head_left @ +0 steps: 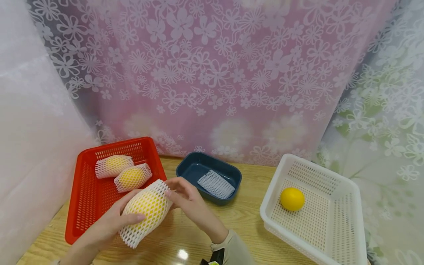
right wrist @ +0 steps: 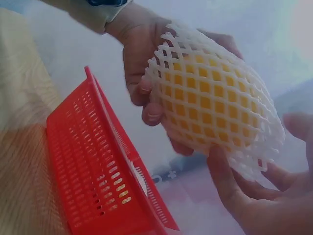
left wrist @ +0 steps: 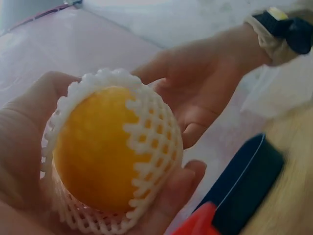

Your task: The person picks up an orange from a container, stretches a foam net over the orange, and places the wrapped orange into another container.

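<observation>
A yellow fruit in a white foam net sleeve [head_left: 148,207] is held up over the near right side of the red basket. My left hand [head_left: 110,222] grips it round the middle, thumb across the front. At the sleeve's upper right end, my right hand [head_left: 188,198] pinches the net with its thumb in front and fingers partly hidden behind. The left wrist view looks into the sleeve's open end, where the bare orange-yellow fruit [left wrist: 95,152] shows. In the right wrist view the net's loose end [right wrist: 257,169] extends past the fruit toward the right fingers.
Two netted fruits [head_left: 132,177] lie in the red basket [head_left: 73,206] at left. Behind my right hand, a dark blue tray [head_left: 188,167] holds a flat foam net [head_left: 216,184]. A white basket [head_left: 311,243] at right contains one bare yellow fruit [head_left: 292,199]. A floral curtain [head_left: 212,92] hangs behind the wooden table [head_left: 255,221].
</observation>
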A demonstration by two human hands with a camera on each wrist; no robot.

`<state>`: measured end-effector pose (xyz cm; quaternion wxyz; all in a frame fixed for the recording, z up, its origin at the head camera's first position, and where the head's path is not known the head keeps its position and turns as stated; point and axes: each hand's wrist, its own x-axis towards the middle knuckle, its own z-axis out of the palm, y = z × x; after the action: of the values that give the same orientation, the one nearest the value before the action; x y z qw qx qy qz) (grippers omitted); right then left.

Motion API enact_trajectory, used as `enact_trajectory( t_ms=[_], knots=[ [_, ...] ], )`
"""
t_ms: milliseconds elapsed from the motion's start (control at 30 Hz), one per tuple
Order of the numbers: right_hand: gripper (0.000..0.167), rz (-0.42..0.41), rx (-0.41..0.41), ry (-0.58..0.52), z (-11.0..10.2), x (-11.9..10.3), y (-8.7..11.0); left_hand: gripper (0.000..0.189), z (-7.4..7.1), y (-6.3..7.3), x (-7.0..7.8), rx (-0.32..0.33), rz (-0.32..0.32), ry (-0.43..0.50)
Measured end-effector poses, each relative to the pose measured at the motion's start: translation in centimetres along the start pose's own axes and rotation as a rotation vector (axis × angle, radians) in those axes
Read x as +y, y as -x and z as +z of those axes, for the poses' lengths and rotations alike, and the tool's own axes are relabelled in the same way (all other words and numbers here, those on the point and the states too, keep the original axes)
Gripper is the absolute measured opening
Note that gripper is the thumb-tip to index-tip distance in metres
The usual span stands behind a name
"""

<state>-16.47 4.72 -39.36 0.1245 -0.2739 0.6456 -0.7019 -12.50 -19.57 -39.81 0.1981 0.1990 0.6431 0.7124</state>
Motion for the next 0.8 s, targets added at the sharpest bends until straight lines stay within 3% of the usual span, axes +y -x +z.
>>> enact_trajectory(
  t_ms=[100,233,367,467,533,667,800],
  knots=[
    [0.029,-0.053,0.034,0.086,0.1,0.6,-1.2,0.050,-0.9,0.3,0.8,0.085,0.008,-0.123],
    [0.026,-0.132,0.089,0.363,0.0,1.7,-2.6,0.061,-2.5,0.6,1.4,0.222,-0.010,-0.303],
    [0.023,-0.257,0.119,0.821,0.2,3.1,-4.1,0.073,-4.4,0.9,1.4,0.341,-0.008,-0.548],
    [0.018,-0.392,0.151,1.176,0.4,4.4,-5.1,0.079,-5.7,0.8,1.0,0.374,-0.002,-0.687],
    [0.019,-0.470,0.161,1.335,0.5,5.2,-5.6,0.081,-6.4,0.6,0.5,0.381,-0.009,-0.750],
    [0.022,-0.523,0.148,1.459,0.5,6.7,-6.3,0.082,-7.6,0.1,-0.6,0.373,-0.054,-0.825],
    [0.018,-0.493,0.173,1.429,0.2,7.6,-6.5,0.083,-8.5,-0.4,-1.3,0.326,-0.086,-0.940]
  ],
)
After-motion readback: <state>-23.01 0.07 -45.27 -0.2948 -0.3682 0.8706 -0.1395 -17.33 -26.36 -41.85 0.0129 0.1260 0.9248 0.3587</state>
